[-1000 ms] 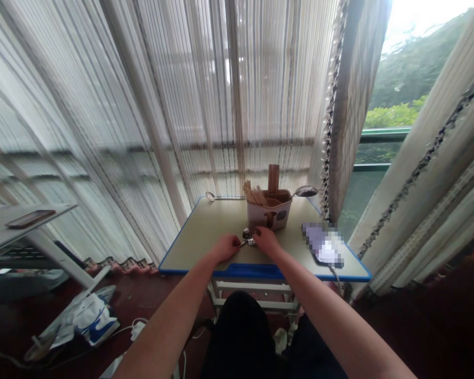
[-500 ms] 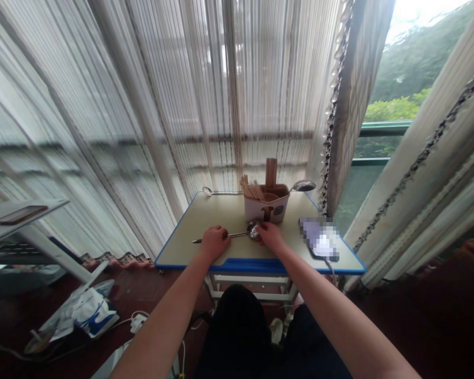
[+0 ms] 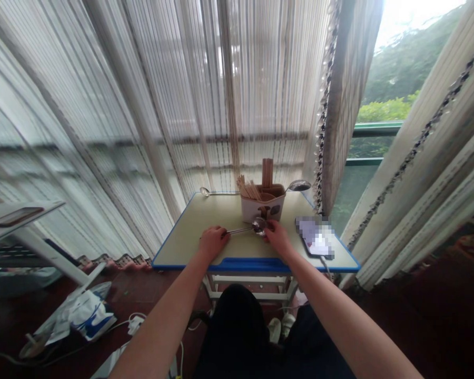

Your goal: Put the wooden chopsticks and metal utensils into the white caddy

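A shiny metal ladle (image 3: 240,230) lies crosswise just above the near part of the desk (image 3: 189,226), its round bowl (image 3: 258,226) to the right. My left hand (image 3: 214,241) is closed around the handle, hiding most of its left end. At the other end, the fingers of my right hand (image 3: 276,237) pinch the rim of the bowl. Right behind the bowl stands a white and brown utensil box (image 3: 252,209) holding wooden chopsticks (image 3: 267,172) and thinner wooden sticks (image 3: 247,188).
Another ladle (image 3: 299,185) juts out right of the box. A small long-handled spoon (image 3: 205,192) lies along the desk's back edge. To the right is a phone (image 3: 314,237) with a cable. Sheer curtains (image 3: 161,105) hang behind; bags (image 3: 89,316) lie on the floor.
The ladle has slid to the right through my left hand, so its handle end no longer sticks out as far. My right hand has moved right with the bowl. The view has shifted slightly.
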`<state>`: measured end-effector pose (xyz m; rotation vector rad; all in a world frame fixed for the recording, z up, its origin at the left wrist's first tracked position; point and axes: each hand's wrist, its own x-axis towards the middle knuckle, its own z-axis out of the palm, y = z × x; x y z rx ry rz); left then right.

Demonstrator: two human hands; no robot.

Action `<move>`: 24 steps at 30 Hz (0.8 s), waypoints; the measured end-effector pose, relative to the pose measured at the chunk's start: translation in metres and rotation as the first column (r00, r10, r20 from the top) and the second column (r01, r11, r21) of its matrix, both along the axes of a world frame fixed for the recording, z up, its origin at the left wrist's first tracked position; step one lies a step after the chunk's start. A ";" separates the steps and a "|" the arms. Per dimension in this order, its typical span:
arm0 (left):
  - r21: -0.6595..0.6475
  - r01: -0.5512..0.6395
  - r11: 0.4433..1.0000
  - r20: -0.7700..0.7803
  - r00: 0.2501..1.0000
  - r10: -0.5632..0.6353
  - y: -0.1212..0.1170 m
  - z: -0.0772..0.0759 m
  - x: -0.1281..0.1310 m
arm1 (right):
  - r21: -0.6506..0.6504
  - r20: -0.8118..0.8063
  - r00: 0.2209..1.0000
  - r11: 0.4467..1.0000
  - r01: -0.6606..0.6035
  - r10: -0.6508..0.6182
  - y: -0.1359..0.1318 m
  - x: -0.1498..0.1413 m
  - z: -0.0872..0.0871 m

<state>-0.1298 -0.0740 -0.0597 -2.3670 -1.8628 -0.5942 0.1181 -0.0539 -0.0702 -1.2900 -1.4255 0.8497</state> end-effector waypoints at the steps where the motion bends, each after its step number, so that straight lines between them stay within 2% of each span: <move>1: 0.002 0.000 1.000 0.001 1.000 0.000 -0.001 0.000 0.001 | 0.046 -0.014 1.000 0.999 0.010 -0.009 0.000 0.006 -0.001; 4: 0.002 0.005 1.000 -0.001 1.000 -0.005 -0.001 0.001 0.003 | 0.180 -0.055 0.998 0.983 0.042 -0.032 0.002 0.021 -0.001; 7: -0.036 0.021 0.999 0.016 1.000 -0.020 0.001 0.002 0.008 | 0.260 -0.042 0.996 0.962 0.087 -0.078 0.001 0.033 0.008; 10: -0.073 0.045 0.996 0.054 0.998 -0.041 0.004 0.005 0.019 | 0.329 -0.022 0.996 0.940 0.088 -0.086 -0.006 0.041 0.030; 12: -0.059 0.056 0.997 0.073 0.996 -0.052 0.007 0.006 0.029 | 0.368 0.025 0.999 0.929 0.033 -0.045 -0.013 0.047 0.050; 15: -0.005 0.050 0.999 0.068 0.996 -0.049 0.010 0.009 0.042 | 0.376 0.144 0.989 0.926 -0.036 -0.020 -0.022 0.055 0.080; 18: 0.052 0.044 0.998 0.042 0.998 -0.046 0.014 0.013 0.053 | 0.377 0.212 0.976 0.926 -0.033 -0.052 -0.023 0.062 0.099; 21: 0.109 0.038 0.993 0.034 0.999 -0.042 0.018 0.015 0.061 | 0.382 0.233 0.971 0.923 -0.042 -0.053 -0.015 0.067 0.106; 24: 0.149 0.054 0.987 0.047 0.997 -0.062 0.019 0.013 0.066 | 0.365 0.254 0.967 0.928 -0.080 -0.016 -0.009 0.072 0.107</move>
